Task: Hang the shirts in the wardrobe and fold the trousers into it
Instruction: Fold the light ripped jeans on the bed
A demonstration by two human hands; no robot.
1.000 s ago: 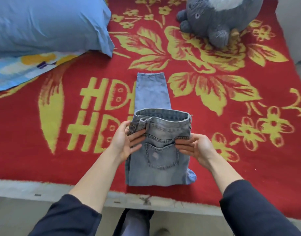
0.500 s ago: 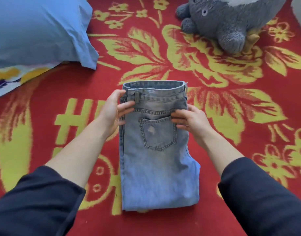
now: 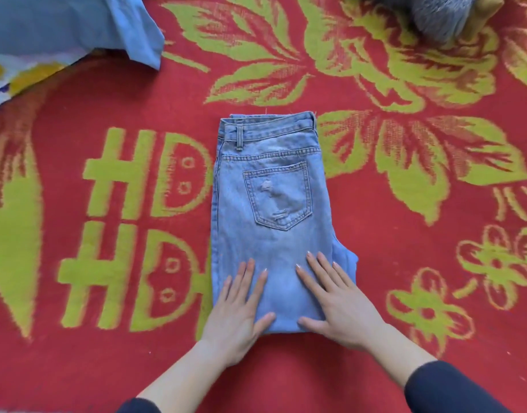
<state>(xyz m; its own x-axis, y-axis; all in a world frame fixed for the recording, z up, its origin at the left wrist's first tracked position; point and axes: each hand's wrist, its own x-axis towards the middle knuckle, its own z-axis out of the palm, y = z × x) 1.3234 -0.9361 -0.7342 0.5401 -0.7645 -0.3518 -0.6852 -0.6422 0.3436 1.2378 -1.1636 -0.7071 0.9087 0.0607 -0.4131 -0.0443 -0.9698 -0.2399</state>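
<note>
Trousers (image 3: 271, 204) under flattening: we begin at the fingers (image 3: 247, 275), which lie straight and slightly spread on the near end of the folded denim. The left hand (image 3: 235, 317) and right hand (image 3: 336, 305) rest palm down side by side, thumbs turned towards each other at the near fold; they press and grip nothing. Beyond them we see the back pocket (image 3: 277, 198), with distressed tears, facing up, and the waistband (image 3: 271, 122) at the far end. The bundle lies in the middle of a red blanket (image 3: 390, 257) with yellow-green flowers, and the wardrobe is not in view. We judge the fold done and the lift still to come. The main risk is that stiff denim springs open once the pressure goes. A lift from the near end alone would let the layers slide apart. A lower layer juts out at the right edge (image 3: 350, 259), which suggests uneven stacking that could snag or skew on a shelf. As to writing, we can read no brand or label on the trousers. The blanket carries "HD" (image 3: 143, 174) woven twice, one above the other, to the left of the bundle. A blue pillow (image 3: 62, 22) lies at the far left and a grey plush toy (image 3: 435, 16) at the far right, both well apart from the denim.
</note>
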